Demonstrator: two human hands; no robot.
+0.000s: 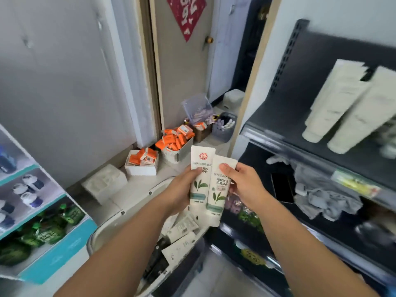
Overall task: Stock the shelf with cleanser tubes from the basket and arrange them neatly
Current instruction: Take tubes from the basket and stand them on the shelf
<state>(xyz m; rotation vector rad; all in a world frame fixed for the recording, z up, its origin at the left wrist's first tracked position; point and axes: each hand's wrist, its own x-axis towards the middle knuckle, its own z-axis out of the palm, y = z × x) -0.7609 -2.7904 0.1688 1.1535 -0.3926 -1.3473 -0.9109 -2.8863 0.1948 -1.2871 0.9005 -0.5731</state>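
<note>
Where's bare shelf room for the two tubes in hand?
Free: the dark upper shelf is bare from its left end to the stocked tubes, back to the perforated upright. Crowded: that shelf's right part, under those tubes; the lower shelf holds a grey cloth and a flat black object.

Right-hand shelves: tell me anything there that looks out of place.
A crumpled grey cloth lies heaped on the middle shelf, beside a flat black slab, perhaps a phone. Neither looks like stock. The tubes above are too blurred to judge.
</note>
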